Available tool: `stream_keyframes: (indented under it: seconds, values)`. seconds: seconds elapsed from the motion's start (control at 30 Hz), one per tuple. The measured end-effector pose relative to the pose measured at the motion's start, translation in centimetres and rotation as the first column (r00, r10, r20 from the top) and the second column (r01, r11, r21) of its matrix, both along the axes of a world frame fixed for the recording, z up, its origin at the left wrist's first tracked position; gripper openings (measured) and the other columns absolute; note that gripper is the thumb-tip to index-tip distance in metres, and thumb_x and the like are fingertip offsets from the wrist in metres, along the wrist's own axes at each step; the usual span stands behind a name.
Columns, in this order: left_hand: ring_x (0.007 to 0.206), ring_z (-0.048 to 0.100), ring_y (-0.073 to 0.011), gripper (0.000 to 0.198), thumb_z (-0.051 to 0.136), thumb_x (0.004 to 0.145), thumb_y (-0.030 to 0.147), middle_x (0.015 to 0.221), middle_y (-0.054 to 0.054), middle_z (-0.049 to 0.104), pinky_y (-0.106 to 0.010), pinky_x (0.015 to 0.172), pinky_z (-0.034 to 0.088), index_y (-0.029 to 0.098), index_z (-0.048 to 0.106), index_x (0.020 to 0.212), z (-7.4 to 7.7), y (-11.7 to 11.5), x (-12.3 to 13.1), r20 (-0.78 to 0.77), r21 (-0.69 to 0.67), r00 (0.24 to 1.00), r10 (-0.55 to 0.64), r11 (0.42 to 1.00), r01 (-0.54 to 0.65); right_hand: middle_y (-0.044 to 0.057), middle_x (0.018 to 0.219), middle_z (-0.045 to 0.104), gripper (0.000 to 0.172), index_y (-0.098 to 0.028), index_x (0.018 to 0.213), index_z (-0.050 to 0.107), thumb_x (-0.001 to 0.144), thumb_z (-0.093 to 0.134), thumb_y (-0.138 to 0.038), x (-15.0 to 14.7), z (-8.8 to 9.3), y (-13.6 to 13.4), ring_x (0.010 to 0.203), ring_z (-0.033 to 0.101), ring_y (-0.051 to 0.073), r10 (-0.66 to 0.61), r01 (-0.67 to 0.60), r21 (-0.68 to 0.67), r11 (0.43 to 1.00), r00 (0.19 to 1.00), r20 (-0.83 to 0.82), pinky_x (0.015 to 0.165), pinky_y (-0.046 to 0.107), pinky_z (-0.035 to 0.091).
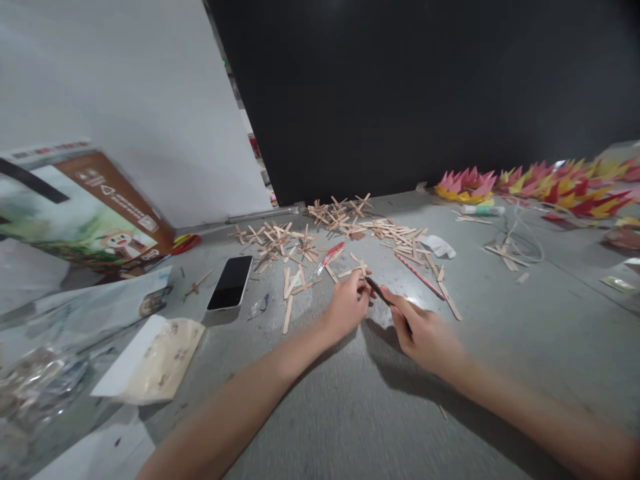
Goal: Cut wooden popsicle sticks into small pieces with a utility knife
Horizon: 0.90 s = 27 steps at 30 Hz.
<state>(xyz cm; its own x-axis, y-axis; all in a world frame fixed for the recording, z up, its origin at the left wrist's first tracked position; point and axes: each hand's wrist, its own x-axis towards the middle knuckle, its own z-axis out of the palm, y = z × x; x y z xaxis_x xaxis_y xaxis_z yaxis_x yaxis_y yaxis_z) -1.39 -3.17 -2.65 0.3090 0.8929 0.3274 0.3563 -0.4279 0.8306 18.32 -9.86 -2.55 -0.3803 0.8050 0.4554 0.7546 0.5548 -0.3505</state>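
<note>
My left hand [346, 308] is closed, its fingertips pinching a small piece of crossed wooden craft sticks [358, 264] just above the table. My right hand [425, 339] is wrapped round a slim dark tool [377, 289], which looks like a craft knife. The tool's far end meets the sticks by my left fingertips; whether it cuts into the wood I cannot tell. Left of my left hand lie several loose sticks [288, 313] and a narrow red-and-clear packet [330, 257]. A red patterned pencil-like rod [419, 276] rests beyond my right hand.
Piles of craft sticks [400, 233] and joined stick shapes [337, 215] spread along the back. A phone [230, 283], paper pouch [163, 363] and printed box [120, 213] are at left. Paper crowns [465, 187], a glue stick [483, 210] and a white cable [540, 250] lie right.
</note>
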Motion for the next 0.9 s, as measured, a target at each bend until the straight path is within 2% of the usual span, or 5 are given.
stream_keyframes:
  seconds: [0.07, 0.27, 0.47, 0.73, 0.9]
  values:
    - [0.078, 0.073, -0.0163, 0.029, 0.051, 0.100, 0.013, 0.087, -0.003, 0.076, -0.027, 0.077, 0.056, 0.019, 0.058, 0.128, 0.0, 0.0, 0.1, 0.028, -0.010, 1.000, -0.004, 1.000, 0.004, 0.016, 0.115, 0.080, 0.046, -0.016, 0.153, 0.047, 0.108, 0.038, -0.019, 0.0, 0.1, 0.0, 0.073, 0.079, 0.025, 0.000, 0.000, 0.010, 1.000, 1.000, -0.004, 0.062, 0.034, 0.059]
    - [0.088, 0.073, -0.0168, 0.036, 0.050, 0.099, 0.008, 0.093, -0.004, 0.075, -0.028, 0.084, 0.056, 0.020, 0.059, 0.132, -0.3, 0.3, -0.5, -0.068, 0.085, 0.997, -0.023, 0.996, 0.029, 0.017, 0.117, 0.080, 0.046, -0.015, 0.153, 0.047, 0.108, 0.038, -0.019, 0.0, 0.0, 0.1, 0.074, 0.079, 0.024, 0.010, -0.010, 0.010, 1.000, 1.000, -0.016, 0.063, 0.033, 0.058]
    - [0.076, 0.075, -0.0167, 0.024, 0.050, 0.102, 0.017, 0.085, -0.003, 0.077, -0.028, 0.076, 0.058, 0.019, 0.060, 0.124, 0.3, -0.4, 0.4, 0.090, -0.087, 0.996, 0.002, 0.996, 0.006, 0.016, 0.113, 0.081, 0.046, -0.015, 0.153, 0.048, 0.108, 0.038, -0.020, 0.0, -0.1, 0.2, 0.072, 0.079, 0.025, 0.007, -0.007, 0.004, 1.000, 1.000, -0.012, 0.063, 0.033, 0.059]
    - [0.084, 0.075, -0.0176, 0.030, 0.048, 0.102, 0.015, 0.091, -0.005, 0.077, -0.031, 0.083, 0.058, 0.020, 0.061, 0.127, -0.2, 0.1, 0.0, -0.037, 0.035, 0.999, 0.013, 0.999, -0.011, 0.016, 0.117, 0.080, 0.046, -0.017, 0.153, 0.048, 0.108, 0.038, -0.019, 0.0, 0.3, 0.2, 0.078, 0.080, 0.025, 0.015, -0.015, -0.023, 1.000, 0.999, -0.035, 0.065, 0.033, 0.060]
    - [0.075, 0.076, -0.0167, 0.029, 0.051, 0.100, 0.016, 0.084, -0.003, 0.077, -0.028, 0.073, 0.059, 0.018, 0.058, 0.127, 0.1, -0.3, 0.6, 0.159, -0.126, 0.987, -0.016, 0.991, 0.036, 0.016, 0.117, 0.080, 0.045, -0.016, 0.153, 0.047, 0.108, 0.037, -0.019, 0.0, 0.0, 0.3, 0.079, 0.080, 0.025, 0.017, -0.017, -0.021, 1.000, 0.999, -0.030, 0.066, 0.033, 0.059]
